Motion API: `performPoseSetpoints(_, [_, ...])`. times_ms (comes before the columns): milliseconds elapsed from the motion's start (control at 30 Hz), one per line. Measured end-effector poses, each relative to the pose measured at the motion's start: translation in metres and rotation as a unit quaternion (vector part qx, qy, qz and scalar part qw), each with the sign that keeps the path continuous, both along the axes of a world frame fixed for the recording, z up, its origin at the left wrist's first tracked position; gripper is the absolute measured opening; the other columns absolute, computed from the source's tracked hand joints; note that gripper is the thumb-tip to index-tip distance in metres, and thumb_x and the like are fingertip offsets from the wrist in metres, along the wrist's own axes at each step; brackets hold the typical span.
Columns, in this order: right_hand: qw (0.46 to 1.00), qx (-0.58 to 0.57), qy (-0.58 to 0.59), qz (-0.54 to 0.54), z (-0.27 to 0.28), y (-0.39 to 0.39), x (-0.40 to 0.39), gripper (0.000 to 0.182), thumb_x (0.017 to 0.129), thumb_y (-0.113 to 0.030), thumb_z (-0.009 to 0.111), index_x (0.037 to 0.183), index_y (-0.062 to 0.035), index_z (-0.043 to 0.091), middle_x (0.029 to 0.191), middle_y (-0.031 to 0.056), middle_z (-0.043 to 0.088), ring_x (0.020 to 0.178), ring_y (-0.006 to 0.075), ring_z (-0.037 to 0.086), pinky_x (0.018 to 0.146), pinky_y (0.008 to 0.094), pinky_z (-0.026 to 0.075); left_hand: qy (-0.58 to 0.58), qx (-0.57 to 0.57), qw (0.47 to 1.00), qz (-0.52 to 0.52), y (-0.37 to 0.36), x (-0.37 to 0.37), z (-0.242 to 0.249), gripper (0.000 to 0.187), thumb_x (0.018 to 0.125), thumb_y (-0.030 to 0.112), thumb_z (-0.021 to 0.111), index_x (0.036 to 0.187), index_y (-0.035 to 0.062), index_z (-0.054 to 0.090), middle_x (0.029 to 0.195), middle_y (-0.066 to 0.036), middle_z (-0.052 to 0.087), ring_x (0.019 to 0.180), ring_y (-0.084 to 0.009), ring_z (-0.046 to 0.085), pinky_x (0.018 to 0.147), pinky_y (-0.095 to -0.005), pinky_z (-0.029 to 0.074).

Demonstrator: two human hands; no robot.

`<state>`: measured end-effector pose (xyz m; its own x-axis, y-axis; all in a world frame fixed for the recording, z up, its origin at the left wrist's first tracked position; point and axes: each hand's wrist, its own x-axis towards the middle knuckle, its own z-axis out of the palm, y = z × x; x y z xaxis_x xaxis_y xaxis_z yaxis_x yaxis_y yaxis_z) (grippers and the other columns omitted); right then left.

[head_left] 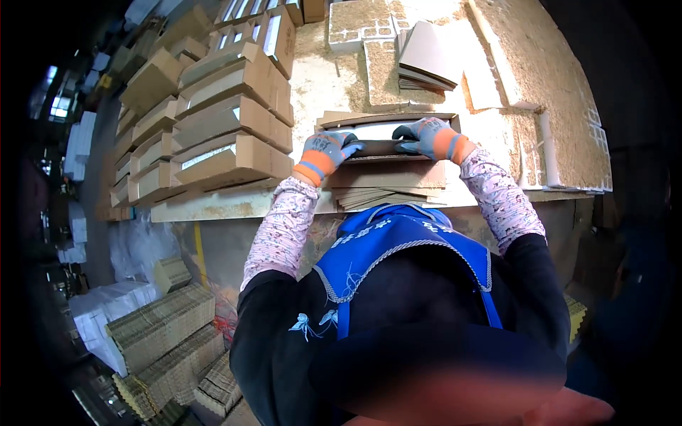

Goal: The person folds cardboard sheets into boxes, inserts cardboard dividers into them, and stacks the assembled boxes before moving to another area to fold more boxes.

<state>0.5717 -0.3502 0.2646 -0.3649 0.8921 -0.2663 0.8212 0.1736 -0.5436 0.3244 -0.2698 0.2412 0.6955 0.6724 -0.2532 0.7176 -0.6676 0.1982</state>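
Note:
An open cardboard box lies lengthwise in front of me on the table, with a white piece inside it. Along its near side runs a dark cardboard panel. My left hand, in a grey and orange glove, has its fingers closed on the panel's left end. At the right end, my right hand grips the same panel with bent fingers, in a matching glove. Flat cardboard pieces are stacked between the box and my blue apron.
Long open cartons with white contents crowd the table's left side. Grey cardboard sheets lie on a brown-topped white block behind the box. More such blocks fill the right. Bundled stacks stand on the floor at lower left.

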Motion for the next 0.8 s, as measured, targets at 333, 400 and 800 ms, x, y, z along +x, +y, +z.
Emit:
performPoseSetpoints(333, [0.962,0.031,-0.186,-0.198,-0.025,0.025,0.025,0.041,0.08,-0.048,0.055,0.089,-0.0093,0.065,0.093,0.0123,0.065,0.088,0.0298,0.062,0.075,0.0407,0.048,-0.1,0.358,0.903,-0.215,0.013,0.059,-0.013,0.026,0.084,0.037,0.056,0.096,0.0147,0.059,0.082,-0.01,0.061,0.083,-0.0229,0.061,0.073,-0.0327,0.047])
performPoseSetpoints(400, [0.956,0.039,-0.204,-0.205,-0.026,0.02,0.019,0.037,0.08,-0.045,0.057,0.088,-0.0091,0.064,0.091,0.0108,0.065,0.088,0.029,0.062,0.073,0.0407,0.048,-0.07,0.207,0.955,-0.203,0.018,0.064,-0.02,0.028,0.081,0.033,0.063,0.099,0.0118,0.058,0.086,-0.01,0.062,0.085,-0.0252,0.061,0.074,-0.034,0.047])
performPoseSetpoints(800, [0.985,-0.14,-0.066,-0.077,-0.001,0.027,0.006,0.043,0.084,-0.042,0.052,0.107,-0.0066,0.062,0.107,0.0158,0.062,0.098,0.0291,0.059,0.085,0.0369,0.045,0.028,-0.194,0.98,-0.044,0.051,0.085,-0.031,0.035,0.067,0.029,0.078,0.09,0.0086,0.061,0.083,-0.012,0.064,0.078,-0.0274,0.06,0.071,-0.0363,0.047])
